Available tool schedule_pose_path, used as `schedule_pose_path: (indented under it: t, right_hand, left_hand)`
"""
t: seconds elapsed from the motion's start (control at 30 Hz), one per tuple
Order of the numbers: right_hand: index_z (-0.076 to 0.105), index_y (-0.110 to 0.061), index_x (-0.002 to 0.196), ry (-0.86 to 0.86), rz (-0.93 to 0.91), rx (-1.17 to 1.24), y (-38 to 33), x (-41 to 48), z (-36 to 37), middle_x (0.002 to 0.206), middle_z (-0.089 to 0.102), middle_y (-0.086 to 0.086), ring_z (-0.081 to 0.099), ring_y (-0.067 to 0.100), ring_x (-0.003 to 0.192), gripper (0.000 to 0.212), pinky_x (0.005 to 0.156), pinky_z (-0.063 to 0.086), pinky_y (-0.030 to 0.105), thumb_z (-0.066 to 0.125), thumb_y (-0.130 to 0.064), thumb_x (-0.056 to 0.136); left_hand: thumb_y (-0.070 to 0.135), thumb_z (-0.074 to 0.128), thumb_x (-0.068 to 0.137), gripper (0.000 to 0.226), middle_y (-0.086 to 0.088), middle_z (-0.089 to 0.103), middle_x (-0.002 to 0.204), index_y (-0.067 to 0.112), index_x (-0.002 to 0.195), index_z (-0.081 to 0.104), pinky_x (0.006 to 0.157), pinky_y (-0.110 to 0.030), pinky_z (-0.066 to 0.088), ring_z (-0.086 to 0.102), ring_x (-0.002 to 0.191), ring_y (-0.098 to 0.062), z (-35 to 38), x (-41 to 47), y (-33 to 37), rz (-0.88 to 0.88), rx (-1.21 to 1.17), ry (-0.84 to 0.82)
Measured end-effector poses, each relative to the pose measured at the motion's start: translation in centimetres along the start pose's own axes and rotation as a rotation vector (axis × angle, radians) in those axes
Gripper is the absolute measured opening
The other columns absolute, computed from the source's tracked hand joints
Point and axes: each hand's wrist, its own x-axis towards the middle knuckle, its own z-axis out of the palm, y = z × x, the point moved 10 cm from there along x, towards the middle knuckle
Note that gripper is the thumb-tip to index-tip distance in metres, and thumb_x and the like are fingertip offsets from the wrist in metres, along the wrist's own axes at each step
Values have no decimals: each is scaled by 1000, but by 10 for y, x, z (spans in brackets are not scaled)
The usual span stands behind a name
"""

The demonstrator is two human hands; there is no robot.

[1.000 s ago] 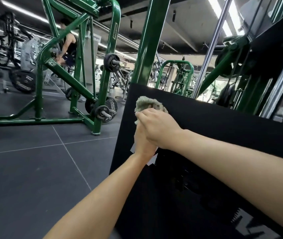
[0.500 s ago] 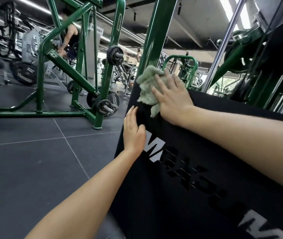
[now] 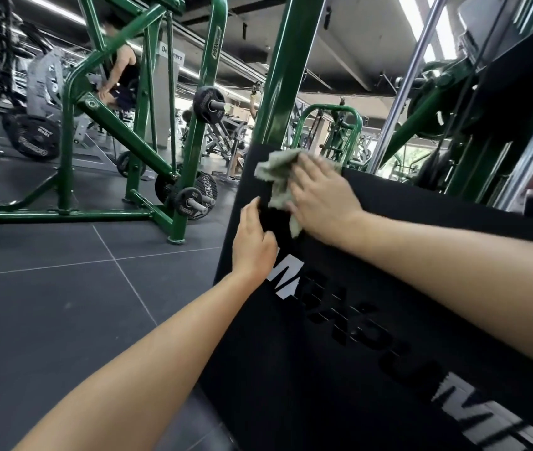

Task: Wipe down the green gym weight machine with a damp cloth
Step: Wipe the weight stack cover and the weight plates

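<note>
A black panel [image 3: 372, 320] with pale lettering covers the side of the green weight machine, whose green upright [image 3: 283, 66] rises behind it. A crumpled grey-green cloth [image 3: 276, 177] lies against the panel's top left corner. My right hand [image 3: 318, 200] presses it flat with straight fingers. Just below, my left hand [image 3: 253, 240] rests open on the panel near its left edge, not touching the cloth.
A green plate-loaded frame [image 3: 135, 135] with black weight plates [image 3: 195, 196] stands to the left on the dark tiled floor [image 3: 47, 304]. A person sits on equipment behind it. Chrome guide rods [image 3: 411, 79] and a pulley rise at the right.
A second ago both hands held the bunched cloth together. The right hand has since spread the cloth flat on the panel's upper corner, and the left has let go and settled on the panel.
</note>
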Motion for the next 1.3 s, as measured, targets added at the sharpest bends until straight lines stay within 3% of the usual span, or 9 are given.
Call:
schedule_pose_path:
  t: [0.17, 0.3, 0.37, 0.47, 0.53, 0.7, 0.87, 1.1, 1.3]
  right_hand:
    - [16, -4, 163, -4, 20, -8, 0, -14, 10, 170, 6, 24, 0, 42, 158, 66, 129, 2, 52, 18, -34, 104]
    - [6, 0, 162, -109, -153, 5, -69, -66, 40, 169, -3, 26, -10, 44, 157, 73, 128, -5, 54, 21, -41, 104]
    - [7, -1, 163, -137, -233, -27, -79, -80, 50, 170, -2, 25, -10, 42, 157, 70, 128, -9, 53, 19, -37, 104]
    - [16, -4, 163, -59, -158, -50, -43, -67, 34, 170, 8, 20, -1, 37, 159, 71, 129, -4, 49, 7, -29, 97]
    - [20, -5, 163, 7, -35, -68, -7, -47, 14, 170, 13, 19, 4, 36, 159, 75, 130, -1, 49, 2, -28, 94]
    - [22, -5, 162, 16, 14, -42, 3, -30, 13, 170, 13, 20, 5, 39, 158, 67, 129, 3, 52, 16, -32, 102]
    - [23, 0, 160, -43, -86, 12, -55, -64, 36, 169, 14, 23, 3, 41, 158, 64, 129, 2, 52, 19, -29, 103]
    - [47, -1, 151, 3, -71, -58, -45, -70, 28, 160, 40, 21, 27, 39, 154, 63, 128, 17, 50, 23, -33, 103]
    - [31, -6, 160, 47, 119, -10, 28, -43, -6, 167, 24, 21, 16, 39, 157, 65, 130, 5, 50, 25, -34, 102]
  left_hand:
    - [0, 47, 84, 77, 4, 42, 157, 19, 157, 35, 120, -33, 33, 38, 144, -13, 3, -2, 11, 40, 32, -47]
    - [3, 50, 80, 47, 4, 53, 126, 19, 125, 51, 95, -42, 50, 53, 114, -19, 3, -7, 0, 46, 77, -22]
    - [5, 51, 82, 41, 6, 52, 122, 20, 120, 52, 93, -44, 50, 52, 110, -15, 4, -11, -2, 66, 87, 3]
    - [3, 47, 80, 50, 3, 51, 128, 16, 129, 50, 100, -42, 48, 49, 116, -17, 9, -16, 9, 118, 90, 2]
    - [0, 48, 83, 66, 3, 48, 144, 16, 147, 43, 110, -30, 41, 44, 131, -14, 11, -16, 15, 127, 74, 5]
    - [0, 51, 88, 74, 10, 33, 161, 19, 159, 39, 106, -7, 22, 31, 146, -9, 21, -16, 19, 157, 78, -6]
    - [4, 48, 85, 62, 5, 39, 158, 20, 145, 51, 102, -32, 45, 41, 136, -17, 25, -17, 12, 180, 82, 11]
    - [6, 49, 86, 52, 0, 45, 145, 16, 137, 55, 95, -36, 49, 45, 125, -20, 25, -20, 20, 256, 147, 48]
    - [4, 48, 90, 70, 2, 34, 159, 25, 156, 43, 108, -24, 32, 33, 143, -17, 29, -24, 29, 208, 162, 8]
